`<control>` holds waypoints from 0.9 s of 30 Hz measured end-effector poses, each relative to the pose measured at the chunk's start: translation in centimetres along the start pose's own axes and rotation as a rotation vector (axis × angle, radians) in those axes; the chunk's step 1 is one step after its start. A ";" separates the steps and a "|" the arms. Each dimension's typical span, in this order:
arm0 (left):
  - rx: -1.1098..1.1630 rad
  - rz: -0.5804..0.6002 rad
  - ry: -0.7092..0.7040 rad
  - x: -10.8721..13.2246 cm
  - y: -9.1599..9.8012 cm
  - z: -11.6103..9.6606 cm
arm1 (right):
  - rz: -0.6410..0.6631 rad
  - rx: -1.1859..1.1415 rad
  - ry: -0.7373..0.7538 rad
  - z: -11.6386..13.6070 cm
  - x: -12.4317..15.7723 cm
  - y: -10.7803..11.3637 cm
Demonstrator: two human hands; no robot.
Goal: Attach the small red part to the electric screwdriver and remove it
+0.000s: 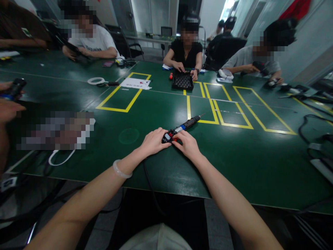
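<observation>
An electric screwdriver (179, 129) lies at an angle over the green table (166, 166), its thin bit pointing away to the right. Its casing looks open: a silver motor section, a blue ring and red and black inner parts show. My left hand (154, 141) is closed round its rear end. From the right, my right hand (189, 145) pinches near a red part on the side of the screwdriver. The exact contact of the fingertips is too small to tell. A black cord (149, 177) runs down from below my left hand over the table edge.
Yellow tape rectangles (127, 110) mark the table. Further off are a white paper sheet (135, 83), a coiled white cable (96, 81) and a black tray (182, 80) under a person's hands. Black cables (304, 128) lie at right. Another person's hand (10, 109) reaches in from the left.
</observation>
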State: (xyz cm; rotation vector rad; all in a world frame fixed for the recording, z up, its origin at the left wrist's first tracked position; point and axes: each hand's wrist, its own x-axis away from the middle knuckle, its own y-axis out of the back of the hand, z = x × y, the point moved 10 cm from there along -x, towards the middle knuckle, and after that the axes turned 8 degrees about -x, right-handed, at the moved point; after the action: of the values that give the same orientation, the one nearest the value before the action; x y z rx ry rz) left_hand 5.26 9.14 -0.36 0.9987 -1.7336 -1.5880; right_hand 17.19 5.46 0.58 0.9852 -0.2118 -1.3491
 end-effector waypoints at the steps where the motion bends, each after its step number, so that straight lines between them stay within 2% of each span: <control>1: 0.001 0.002 0.000 0.0 0.0 0.0 | 0.011 -0.008 0.008 0.1 0.0 0.0; 6: 0.011 0.014 0.009 0.0 0.1 0.0 | 0.039 -0.048 0.021 0.1 0.1 0.1; 18: -0.055 -0.012 0.026 -0.6 0.2 -0.7 | -0.001 -0.041 0.003 -0.4 -0.2 0.1; 22: -0.083 -0.029 0.058 -0.8 0.4 -1.0 | -0.010 -0.029 0.018 0.1 -0.1 0.5; 27: -0.121 0.006 0.060 -1.0 0.6 -1.0 | -0.025 -0.068 0.020 0.6 0.1 0.7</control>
State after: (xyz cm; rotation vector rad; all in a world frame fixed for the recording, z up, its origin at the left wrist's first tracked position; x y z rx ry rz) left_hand 6.57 9.37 0.42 0.9716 -1.5797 -1.6220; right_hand 17.38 5.01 1.39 0.9461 -0.1381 -1.3605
